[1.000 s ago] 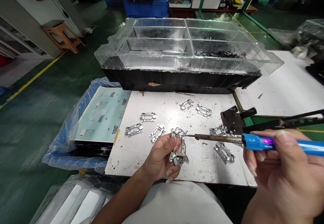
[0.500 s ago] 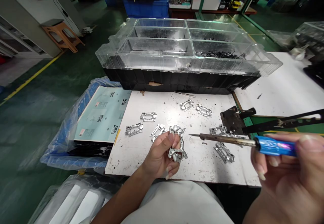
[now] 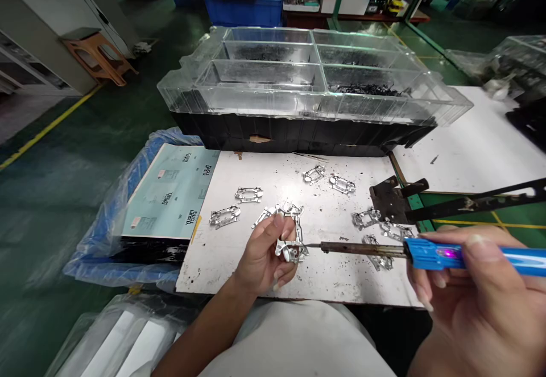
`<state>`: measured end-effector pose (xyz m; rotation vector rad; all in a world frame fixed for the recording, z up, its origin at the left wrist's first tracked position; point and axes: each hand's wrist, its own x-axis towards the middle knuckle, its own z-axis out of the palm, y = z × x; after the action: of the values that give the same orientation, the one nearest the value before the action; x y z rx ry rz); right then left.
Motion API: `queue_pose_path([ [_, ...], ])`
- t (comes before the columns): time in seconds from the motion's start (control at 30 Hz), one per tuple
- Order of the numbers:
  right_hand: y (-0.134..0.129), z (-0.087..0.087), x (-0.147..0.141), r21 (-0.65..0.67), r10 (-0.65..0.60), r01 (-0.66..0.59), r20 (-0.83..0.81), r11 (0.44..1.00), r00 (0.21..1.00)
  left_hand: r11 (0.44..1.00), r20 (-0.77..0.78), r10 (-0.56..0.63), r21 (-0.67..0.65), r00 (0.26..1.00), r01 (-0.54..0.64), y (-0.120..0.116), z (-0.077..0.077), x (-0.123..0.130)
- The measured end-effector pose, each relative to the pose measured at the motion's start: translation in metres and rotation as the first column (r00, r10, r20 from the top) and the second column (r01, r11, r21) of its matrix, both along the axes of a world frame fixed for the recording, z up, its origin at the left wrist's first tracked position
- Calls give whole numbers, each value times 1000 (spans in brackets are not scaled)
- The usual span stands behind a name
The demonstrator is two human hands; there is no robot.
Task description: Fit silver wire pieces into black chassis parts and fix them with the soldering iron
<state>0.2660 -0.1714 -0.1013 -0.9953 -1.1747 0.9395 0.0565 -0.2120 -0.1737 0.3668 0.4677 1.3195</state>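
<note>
Between the thumb and fingers of my left hand [image 3: 267, 255] is a silvery metal frame part [image 3: 293, 249], held above the white tabletop [image 3: 239, 252]. My right hand [image 3: 478, 291] grips a soldering iron [image 3: 439, 253] by its blue handle, with a small light lit on it. The iron points left, and its thin tip is at the lower right edge of the held part; whether it touches cannot be made out. Similar metal parts lie on the table, among them one at the left [image 3: 224, 216], one at the back [image 3: 342, 183] and one beneath the iron [image 3: 377, 253].
A clear divided tray [image 3: 264, 95] with dark bits inside stands across the back on a black base. A dark metal bracket [image 3: 390, 201] sits at the table's right edge. Left of the table, a pale blue printed sheet [image 3: 170, 189] lies in a plastic-lined blue bin [image 3: 96, 240].
The soldering iron in my right hand has moved left and down, bringing its tip to the held part. My left hand has shifted slightly left, and the part has turned a little.
</note>
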Motion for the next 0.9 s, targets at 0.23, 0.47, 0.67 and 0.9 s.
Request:
queue_pose_path([
  [0.23,-2,-1,0,22,47,-47,-4,999,999,1000,-13,2,0,1000,-2,-1,0,-2],
  [0.47,-1,-2,-4,22,51,-51,1,998,999,1000,1,-1,-3,1000,1,-1,-1,-3],
  [0.67,0,-4,-4,28,43,-43,10,999,999,1000,13,-9,11,1000,9,-2,-2,-3],
  [0.9,-1,-2,-2,24,28,-29,13,999,1000,1000,16,-8,-2,1000,8,-1,-1,-4],
])
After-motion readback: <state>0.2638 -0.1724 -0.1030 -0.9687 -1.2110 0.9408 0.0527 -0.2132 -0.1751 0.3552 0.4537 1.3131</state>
